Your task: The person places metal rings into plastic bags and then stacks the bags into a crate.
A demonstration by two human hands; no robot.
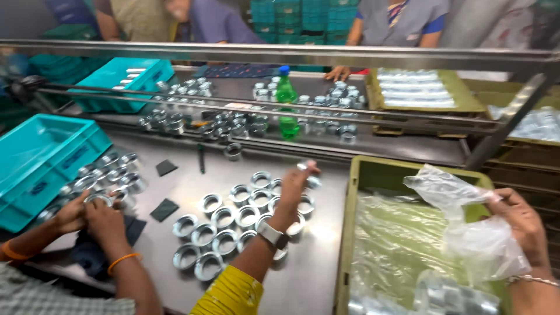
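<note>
A small metal ring (303,167) is pinched between the fingertips of the left hand (293,188), which is raised above the cluster of metal rings (224,224) laid out in rows near the middle of the steel table (175,154). A clear plastic bag (466,227) is gripped by the closed fingers of the right hand (521,224) over the green crate (373,172) at the table's right edge. At the left edge, beside a teal crate (41,157), another ring (98,199) is held by a co-worker's hands (93,219). A green bottle (286,99) stands toward the far edge.
</note>
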